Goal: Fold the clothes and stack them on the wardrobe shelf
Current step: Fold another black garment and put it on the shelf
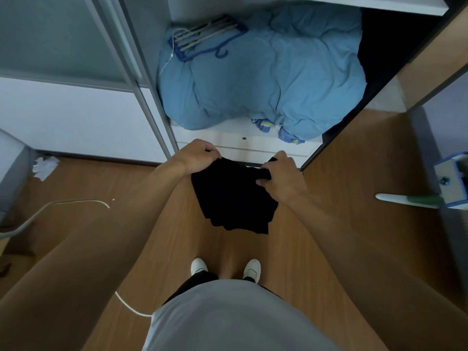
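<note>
left hand (197,155) grips black cloth (234,198) | right hand (281,178) grips it too | cloth hangs over brown wood floor (342,173) | blue blanket (266,77) in wardrobe (243,144) at 12 o'clock

Your wardrobe shelf (217,131) and the wooden floor (329,173) below it.
On the shelf you have a bulky blue duvet (266,79) with hangers (205,36) on top; on the floor, a white cable (63,206) and what looks like crumpled tissue (44,167).

I can read no text, label, brand or number anywhere here; the yellow marks on the patterned blue cloth (264,124) are too blurred to make out.
</note>
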Motion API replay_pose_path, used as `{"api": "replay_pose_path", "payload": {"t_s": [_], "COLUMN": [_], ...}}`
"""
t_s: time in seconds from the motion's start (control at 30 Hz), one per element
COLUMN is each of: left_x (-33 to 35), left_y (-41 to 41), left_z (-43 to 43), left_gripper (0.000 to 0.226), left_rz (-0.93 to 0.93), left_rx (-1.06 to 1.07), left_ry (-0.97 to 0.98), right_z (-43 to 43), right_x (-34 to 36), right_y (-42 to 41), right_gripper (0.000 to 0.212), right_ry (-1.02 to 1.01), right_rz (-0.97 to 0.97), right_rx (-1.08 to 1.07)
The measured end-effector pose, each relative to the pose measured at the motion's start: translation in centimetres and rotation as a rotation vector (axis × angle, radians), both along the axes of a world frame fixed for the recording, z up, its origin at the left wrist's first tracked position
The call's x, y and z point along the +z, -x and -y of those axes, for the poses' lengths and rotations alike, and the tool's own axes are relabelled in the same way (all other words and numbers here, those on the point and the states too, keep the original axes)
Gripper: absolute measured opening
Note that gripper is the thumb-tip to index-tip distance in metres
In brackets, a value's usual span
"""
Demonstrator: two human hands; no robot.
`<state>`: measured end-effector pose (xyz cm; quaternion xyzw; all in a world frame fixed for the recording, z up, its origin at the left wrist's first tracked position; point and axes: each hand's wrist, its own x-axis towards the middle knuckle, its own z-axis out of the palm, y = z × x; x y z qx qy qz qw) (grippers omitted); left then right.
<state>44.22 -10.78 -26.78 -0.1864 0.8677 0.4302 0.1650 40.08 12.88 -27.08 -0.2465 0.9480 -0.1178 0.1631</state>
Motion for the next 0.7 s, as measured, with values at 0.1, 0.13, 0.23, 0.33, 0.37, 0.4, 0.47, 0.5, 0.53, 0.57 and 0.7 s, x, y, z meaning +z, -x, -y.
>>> {"api": "replay_pose_path", "payload": {"t_s": [0.1, 0.13, 0.23, 0.33, 0.37, 0.4, 0.47, 0.5, 0.53, 0.57, 0.7], "left_x": [0.1, 0.1, 0.8, 0.7, 0.6, 0.3, -0.1, -0.1, 0.0, -0.1, 0.0], "left_y": [-0.5, -0.6, -0.6, -0.3, 0.0, 0.3, 1.0, 1.4, 1.6, 1.8, 2.3], "left_z": [0.6, 0.9, 1.1, -1.5, -2.8, -3.9, -5.8, -6.2, -6.5, -6.8, -6.8], "left_gripper": [0.033, 0.047, 0.081, 0.092, 0.086, 0.073, 0.028, 0.020, 0.027, 0.033, 0.040], "left_rz": [0.051, 0.090, 0.187, 0.095, 0.058, 0.009, -0.106, -0.156, -0.187, -0.202, -0.251], "left_rx": [-0.038, -0.091, -0.352, -0.575, -0.586, -0.568, -0.473, -0.422, -0.385, -0.353, -0.195], "left_ry": [0.110, 0.155, 0.156, 0.143, 0.157, 0.203, 0.340, 0.372, 0.382, 0.375, 0.305], "right_z": [-0.9, -1.0, -1.1, -0.9, -0.9, -1.0, -1.6, -2.0, -2.6, -3.1, -4.9], "right_x": [1.0, 1.4, 2.6, 4.2, 4.6, 4.9, 5.1, 4.9, 4.7, 4.4, 3.6], "right_y": [0.5, 0.6, 1.3, 1.8, 1.9, 1.9, 2.1, 2.2, 2.1, 2.0, 0.8], "right_gripper": [0.033, 0.034, 0.035, 0.032, 0.030, 0.028, 0.022, 0.024, 0.029, 0.035, 0.030], "right_ry": [0.044, 0.040, -0.064, -0.145, -0.144, -0.131, -0.038, 0.060, 0.193, 0.346, 0.793], "right_rz": [-0.001, 0.003, 0.008, -0.016, -0.020, -0.025, -0.034, -0.041, -0.051, -0.065, -0.167], "right_rx": [0.090, 0.116, 0.169, 0.223, 0.242, 0.256, 0.238, 0.196, 0.132, 0.040, -0.391]}}
